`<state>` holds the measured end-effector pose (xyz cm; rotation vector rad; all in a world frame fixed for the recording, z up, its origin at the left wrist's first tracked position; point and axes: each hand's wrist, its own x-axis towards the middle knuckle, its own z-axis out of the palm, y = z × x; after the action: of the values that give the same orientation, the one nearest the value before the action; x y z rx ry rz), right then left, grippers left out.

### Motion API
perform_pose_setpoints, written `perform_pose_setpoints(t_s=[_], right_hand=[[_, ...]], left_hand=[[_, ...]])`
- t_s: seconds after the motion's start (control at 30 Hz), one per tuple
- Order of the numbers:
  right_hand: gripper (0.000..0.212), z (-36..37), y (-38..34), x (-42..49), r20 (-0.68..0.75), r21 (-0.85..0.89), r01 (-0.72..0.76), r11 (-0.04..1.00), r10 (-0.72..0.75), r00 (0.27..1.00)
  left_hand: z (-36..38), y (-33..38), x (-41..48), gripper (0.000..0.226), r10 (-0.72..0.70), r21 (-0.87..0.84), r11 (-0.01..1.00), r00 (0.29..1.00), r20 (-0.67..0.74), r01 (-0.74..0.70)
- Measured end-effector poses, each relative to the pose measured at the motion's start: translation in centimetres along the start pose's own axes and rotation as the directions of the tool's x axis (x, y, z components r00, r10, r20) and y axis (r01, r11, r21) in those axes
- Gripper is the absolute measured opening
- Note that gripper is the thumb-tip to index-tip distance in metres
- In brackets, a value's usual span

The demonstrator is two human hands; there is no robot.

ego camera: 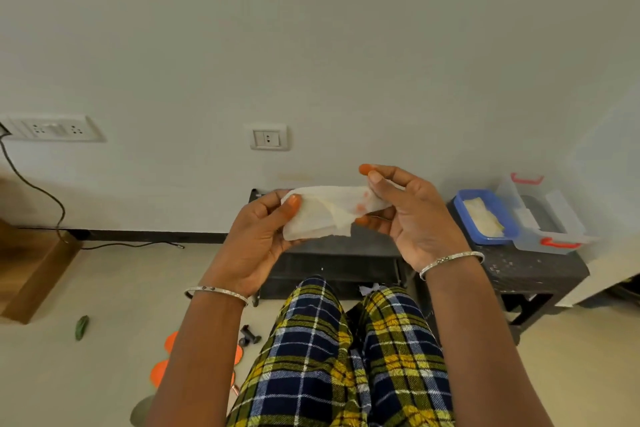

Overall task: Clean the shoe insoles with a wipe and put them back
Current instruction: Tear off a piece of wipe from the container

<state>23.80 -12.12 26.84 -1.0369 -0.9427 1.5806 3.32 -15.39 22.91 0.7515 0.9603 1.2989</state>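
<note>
A white wet wipe (325, 213), partly folded, is stretched between both hands at chest height above my knees. My left hand (258, 236) pinches its left end with thumb on top. The right end is pinched by my right hand (412, 218) between thumb and fingers. An open blue tub of wipes (464, 208) sits on the black stool to the right. Orange shapes (166, 360) lie on the floor by my left leg, partly hidden by my arm; I cannot tell if they are insoles. No shoe is clearly visible.
A black stool (519, 270) holds the tub and a clear box with red latches (550, 218). A low black rack (332, 263) stands before my knees. A small dumbbell (249, 334), a green item (82, 326), a cable (45, 198) and a wooden base (31, 274) lie left.
</note>
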Motion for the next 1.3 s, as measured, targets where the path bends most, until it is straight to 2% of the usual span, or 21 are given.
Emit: perform_pose_setpoints(t_s=[0.07, 0.17, 0.23, 0.3, 0.33, 0.4, 0.5, 0.7, 0.83, 1.0, 1.1, 1.2, 1.3], right_hand=[[0.020, 0.1, -0.1, 0.1, -0.022, 0.011, -0.013, 1.000, 0.013, 1.000], [0.020, 0.4, -0.3, 0.3, -0.017, 0.088, -0.060, 0.994, 0.062, 0.998], [0.020, 0.6, -0.5, 0.3, -0.008, 0.136, -0.086, 0.987, 0.087, 0.996], [0.020, 0.7, -0.7, 0.3, -0.010, 0.177, -0.097, 0.980, 0.100, 0.995], [0.020, 0.6, -0.8, 0.3, -0.006, 0.188, -0.098, 0.977, 0.101, 0.995], [0.021, 0.5, -1.0, 0.3, 0.010, 0.192, -0.105, 0.976, 0.105, 0.994], [0.023, 0.4, -1.3, 0.4, 0.031, 0.198, -0.121, 0.973, 0.117, 0.993], [0.027, 0.0, -2.0, 0.9, 0.040, 0.229, -0.115, 0.967, 0.109, 0.993], [0.031, -0.3, -2.1, 1.0, 0.121, 0.298, -0.182, 0.937, 0.152, 0.981], [0.031, -0.4, -2.0, 0.9, 0.154, 0.434, -0.250, 0.866, 0.202, 0.967], [0.037, 0.2, -2.3, 1.0, 0.150, 0.455, -0.251, 0.854, 0.205, 0.967], [0.034, 0.9, -2.6, 1.1, 0.139, 0.459, -0.242, 0.855, 0.199, 0.970], [0.027, 1.5, -2.8, 1.2, 0.152, 0.449, -0.244, 0.860, 0.196, 0.969]], left_hand=[[0.0, -0.2, 0.1, 0.031, 0.086, 0.249, 0.965, 0.996, -0.020, -0.078], [0.2, -0.7, 0.6, 0.034, 0.236, 0.572, 0.796, 0.972, 0.007, -0.198], [0.6, -1.2, 0.9, 0.056, 0.314, 0.669, 0.686, 0.946, 0.084, -0.287], [1.3, -1.7, 1.0, 0.068, 0.389, 0.721, 0.585, 0.909, 0.153, -0.371], [1.7, -1.8, 1.1, 0.066, 0.435, 0.738, 0.533, 0.882, 0.179, -0.413], [2.4, -2.1, 1.4, 0.049, 0.524, 0.744, 0.472, 0.829, 0.194, -0.473], [3.0, -2.0, 1.7, 0.020, 0.590, 0.700, 0.512, 0.796, 0.135, -0.498], [3.6, -1.3, 2.1, 0.011, 0.564, 0.646, 0.576, 0.816, 0.129, -0.501], [3.6, -0.6, 2.8, 0.014, 0.596, 0.679, 0.511, 0.786, 0.162, -0.527], [2.9, 0.3, 3.3, 0.025, 0.535, 0.697, 0.475, 0.806, 0.256, -0.537], [2.7, 0.2, 3.4, 0.030, 0.462, 0.634, 0.562, 0.837, 0.294, -0.532], [2.6, -0.2, 3.2, 0.038, 0.432, 0.555, 0.667, 0.865, 0.255, -0.497], [3.0, -0.5, 2.9, 0.049, 0.486, 0.541, 0.654, 0.842, 0.235, -0.529]])
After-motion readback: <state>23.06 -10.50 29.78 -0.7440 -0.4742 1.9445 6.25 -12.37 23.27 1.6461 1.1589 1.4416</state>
